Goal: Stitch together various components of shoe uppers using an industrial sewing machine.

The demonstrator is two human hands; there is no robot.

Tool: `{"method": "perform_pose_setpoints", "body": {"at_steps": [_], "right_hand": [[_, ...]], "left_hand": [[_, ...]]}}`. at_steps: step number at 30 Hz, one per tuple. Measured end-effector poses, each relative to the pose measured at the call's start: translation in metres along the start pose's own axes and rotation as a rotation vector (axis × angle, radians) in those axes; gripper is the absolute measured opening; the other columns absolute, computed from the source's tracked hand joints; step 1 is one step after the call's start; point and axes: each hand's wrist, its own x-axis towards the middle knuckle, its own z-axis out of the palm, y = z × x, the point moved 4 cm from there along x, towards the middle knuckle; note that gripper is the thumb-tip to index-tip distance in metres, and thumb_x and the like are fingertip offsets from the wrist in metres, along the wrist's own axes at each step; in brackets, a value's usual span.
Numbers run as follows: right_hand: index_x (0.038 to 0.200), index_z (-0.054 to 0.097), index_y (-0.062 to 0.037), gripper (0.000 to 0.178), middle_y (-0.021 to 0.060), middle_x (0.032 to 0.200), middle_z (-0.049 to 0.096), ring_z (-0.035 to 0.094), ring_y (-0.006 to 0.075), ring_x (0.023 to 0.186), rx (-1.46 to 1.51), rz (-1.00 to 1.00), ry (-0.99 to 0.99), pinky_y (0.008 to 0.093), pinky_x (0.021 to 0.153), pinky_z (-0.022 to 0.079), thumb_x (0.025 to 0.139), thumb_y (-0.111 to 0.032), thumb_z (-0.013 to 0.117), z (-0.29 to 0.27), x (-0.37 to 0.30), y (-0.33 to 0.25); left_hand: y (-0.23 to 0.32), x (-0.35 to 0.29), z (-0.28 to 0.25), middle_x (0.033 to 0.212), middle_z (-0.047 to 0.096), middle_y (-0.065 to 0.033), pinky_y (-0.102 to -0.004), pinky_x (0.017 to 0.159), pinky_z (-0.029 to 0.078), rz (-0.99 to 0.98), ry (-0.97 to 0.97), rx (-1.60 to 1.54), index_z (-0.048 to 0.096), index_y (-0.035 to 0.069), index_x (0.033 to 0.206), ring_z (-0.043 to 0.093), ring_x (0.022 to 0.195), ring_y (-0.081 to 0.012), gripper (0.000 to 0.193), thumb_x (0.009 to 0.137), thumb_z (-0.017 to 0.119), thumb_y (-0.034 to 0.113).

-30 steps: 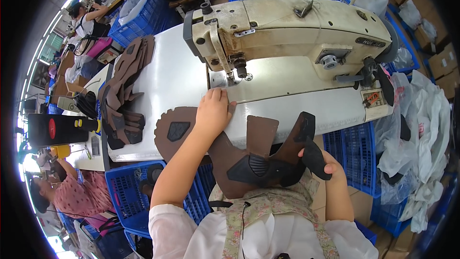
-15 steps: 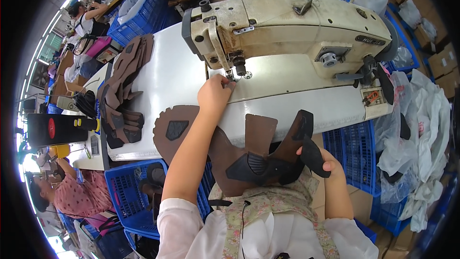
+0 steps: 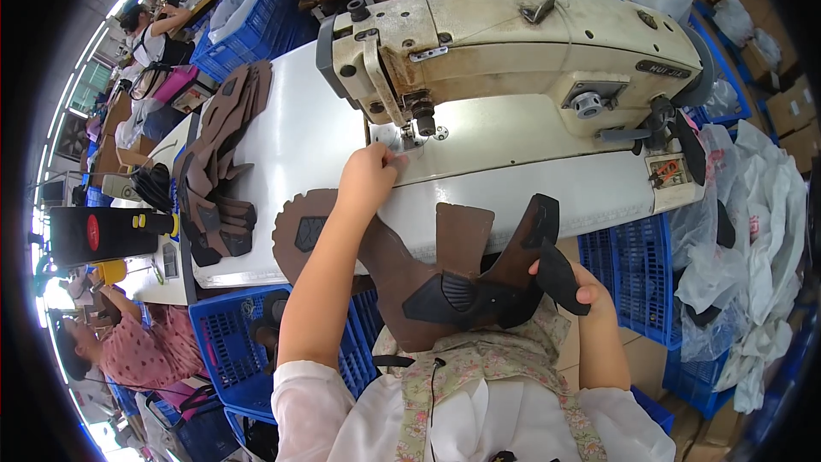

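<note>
The left hand pinches something tiny by the sewing machine needle; I cannot tell what. The right hand has its grip closed on the brown shoe upper. It looks light and floppy, best held by its edge.

head cam | worn on head, faces down, fisheye | close above sewing machine and table

Matt brown leather piece; glossy white table.
</note>
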Motion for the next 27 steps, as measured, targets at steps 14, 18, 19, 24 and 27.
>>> {"method": "perform_pose_setpoints", "body": {"at_steps": [14,18,19,24,27], "right_hand": [[0.127,0.056,0.0037,0.100,0.0124,0.127,0.058,0.053,0.0194,0.116,-0.017,-0.029,-0.020,0.0302,0.102,0.035,0.056,-0.065,0.074,-0.002,0.001,0.001],[0.125,0.058,0.0037,0.097,0.0134,0.127,0.058,0.052,0.0215,0.117,-0.028,-0.041,-0.042,0.0323,0.103,0.033,0.057,-0.064,0.073,0.001,0.001,0.000],[0.125,0.058,0.0036,0.096,0.0137,0.127,0.058,0.052,0.0219,0.117,-0.029,-0.044,-0.038,0.0330,0.104,0.033,0.058,-0.064,0.073,0.001,0.000,-0.001],[0.124,0.058,0.0025,0.093,0.0135,0.129,0.057,0.051,0.0216,0.118,-0.024,-0.061,-0.071,0.0335,0.103,0.032,0.060,-0.063,0.072,0.001,0.001,-0.002],[0.124,0.058,0.0022,0.093,0.0130,0.129,0.057,0.051,0.0212,0.118,-0.021,-0.050,-0.068,0.0332,0.103,0.032,0.060,-0.063,0.072,-0.001,0.000,0.000]], "left_hand": [[0.013,0.000,0.018,0.074,0.066,-0.0118,-0.0413,0.068,0.051,0.125,0.090,0.003,0.069,0.005,0.087,0.065,0.075,-0.0325,0.025,0.079,0.073,0.028],[0.013,0.010,0.026,0.081,0.068,-0.0129,-0.0413,0.071,0.051,0.040,-0.011,0.019,0.070,0.005,0.088,0.065,0.080,-0.0326,0.025,0.080,0.072,0.028],[0.013,0.012,0.027,0.083,0.069,-0.0134,-0.0414,0.071,0.051,-0.012,-0.079,0.050,0.069,0.004,0.089,0.066,0.082,-0.0327,0.024,0.080,0.071,0.026],[0.015,0.013,0.017,0.082,0.069,-0.0151,-0.0399,0.068,0.050,-0.010,-0.098,-0.094,0.068,0.002,0.090,0.065,0.077,-0.0316,0.018,0.083,0.066,0.018],[0.016,0.004,0.006,0.079,0.067,-0.0176,-0.0387,0.068,0.049,-0.009,-0.079,-0.238,0.067,-0.001,0.090,0.064,0.074,-0.0308,0.017,0.084,0.063,0.014]]}}
